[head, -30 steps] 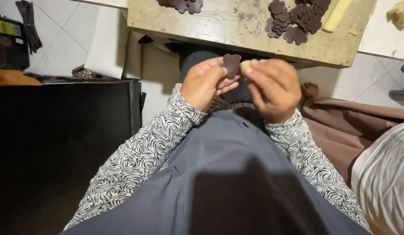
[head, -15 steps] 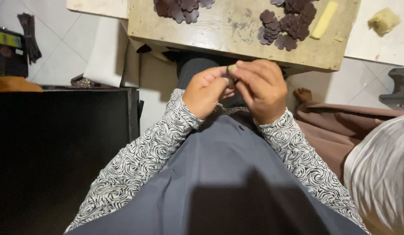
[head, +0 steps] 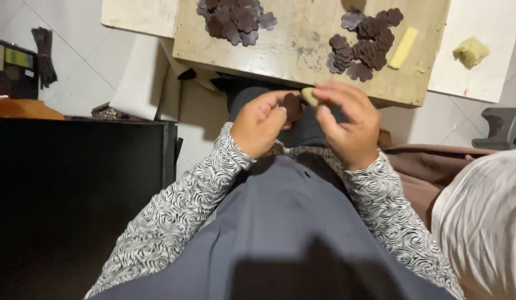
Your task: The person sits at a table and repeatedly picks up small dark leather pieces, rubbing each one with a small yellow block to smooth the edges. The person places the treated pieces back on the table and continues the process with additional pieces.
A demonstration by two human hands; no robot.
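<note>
Hands parted since earlier | left hand [head: 260, 123] pinches dark flower-shaped piece [head: 292, 105], thin, light, I'd grip its edges | right hand [head: 349, 123] pinches yellowish lump [head: 309, 95] at 1 o'clock, soft.

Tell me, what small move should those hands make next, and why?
Probably rub the pale yellow lump across the dark flower-shaped piece. The right hand pinches the lump right against the piece that the left hand holds, above the wooden board.

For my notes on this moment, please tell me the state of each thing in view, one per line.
left hand: shut on dark flower-shaped piece
right hand: pinching a pale yellow lump
two piles of dark pieces: loose on the wooden board
yellow stick: lying flat on the board
yellow chunk: resting on a white surface
</note>
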